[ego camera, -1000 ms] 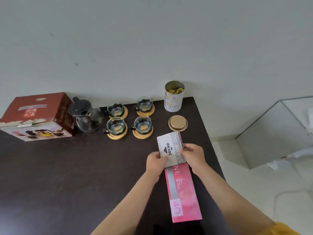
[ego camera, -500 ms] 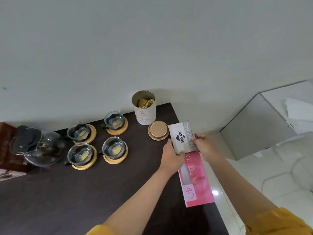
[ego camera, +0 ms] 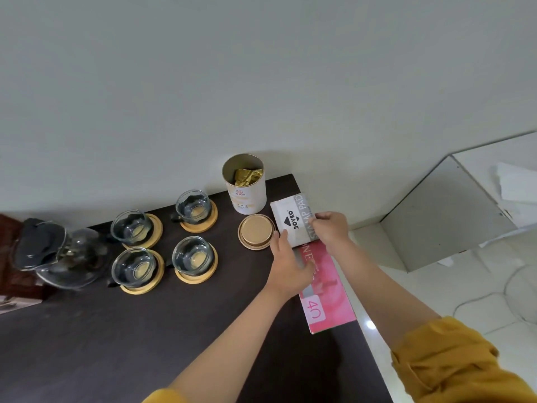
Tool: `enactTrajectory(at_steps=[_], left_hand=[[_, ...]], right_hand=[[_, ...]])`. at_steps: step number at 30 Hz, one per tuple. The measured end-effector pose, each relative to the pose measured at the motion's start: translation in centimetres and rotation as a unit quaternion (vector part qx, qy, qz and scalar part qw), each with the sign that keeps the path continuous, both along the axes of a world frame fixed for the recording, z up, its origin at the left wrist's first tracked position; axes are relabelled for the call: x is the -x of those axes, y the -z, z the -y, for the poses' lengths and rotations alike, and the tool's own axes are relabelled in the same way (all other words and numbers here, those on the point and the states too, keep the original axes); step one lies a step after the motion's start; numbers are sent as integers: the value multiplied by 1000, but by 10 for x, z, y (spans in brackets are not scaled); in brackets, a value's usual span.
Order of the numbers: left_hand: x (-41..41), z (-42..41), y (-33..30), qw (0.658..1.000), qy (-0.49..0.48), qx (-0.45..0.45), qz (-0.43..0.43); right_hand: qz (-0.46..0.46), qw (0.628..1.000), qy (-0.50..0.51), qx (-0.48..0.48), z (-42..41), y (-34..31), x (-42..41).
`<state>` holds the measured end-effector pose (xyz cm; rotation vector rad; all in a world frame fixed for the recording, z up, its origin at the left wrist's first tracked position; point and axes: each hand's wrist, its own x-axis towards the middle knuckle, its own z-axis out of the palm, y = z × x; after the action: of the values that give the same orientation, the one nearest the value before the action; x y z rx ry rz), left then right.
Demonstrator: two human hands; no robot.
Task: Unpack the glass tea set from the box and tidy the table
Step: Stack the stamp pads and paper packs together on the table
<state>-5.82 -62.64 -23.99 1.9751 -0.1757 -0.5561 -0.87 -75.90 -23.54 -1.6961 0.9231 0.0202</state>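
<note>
The left hand [ego camera: 286, 264] covers part of the pink box [ego camera: 328, 289]. The red carton [ego camera: 11, 257] is cut off at the left edge, partly behind the glass teapot [ego camera: 62, 254].

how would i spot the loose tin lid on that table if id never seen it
Find the dark table's far right corner, where an open white tin stands. The lid lies flat in front of it: a gold disc, unlike the wooden coasters, carrying no glass cup.
</note>
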Motion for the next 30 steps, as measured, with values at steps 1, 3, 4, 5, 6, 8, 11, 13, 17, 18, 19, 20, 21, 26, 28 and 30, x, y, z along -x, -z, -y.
enactTrajectory(at_steps=[1,3,4,5,6,8,11,13,17,18,19,20,21,26,28,30], left_hand=[[6,-4,-3,1000,19,-4,7],[21,-10,-3,998,46,-10,40],[28,-12,-1,997,61,-19,51],[35,-15,2,994,82,-35,57],[41,-17,7,991,101,-68,63],[52,-21,14,977,131,-147,82],[63,-26,21,962,162,-195,106],[70,-29,24,960,162,-193,118],[86,-36,30,964,149,-166,144],[89,-37,31,963,151,-160,155],[92,-38,31,962,152,-156,166],[95,-38,31,960,151,-154,179],[98,-39,30,957,150,-157,191],[105,-38,34,937,166,-218,217],[98,-35,33,932,164,-239,218],[89,-32,34,920,171,-266,230]], right_hand=[[-2,1000,5,6,-1,2,-2],[-2,1000,6,25,-3,4,-3],[-4,999,-8,42,-4,6,-2],[-2,998,-28,58,-4,4,1],[2,996,-48,74,-4,2,5],[17,993,-79,92,-6,-5,19],[59,983,-148,93,-5,-11,55],[71,967,-217,112,-2,-3,90],[127,918,-312,208,15,30,163],[139,907,-332,219,19,37,176],[148,899,-347,223,23,40,187],[158,893,-356,226,25,41,193],[164,887,-365,231,26,41,197],[163,849,-399,305,24,48,196],[165,845,-391,326,23,50,189],[164,844,-385,335,21,51,178]])
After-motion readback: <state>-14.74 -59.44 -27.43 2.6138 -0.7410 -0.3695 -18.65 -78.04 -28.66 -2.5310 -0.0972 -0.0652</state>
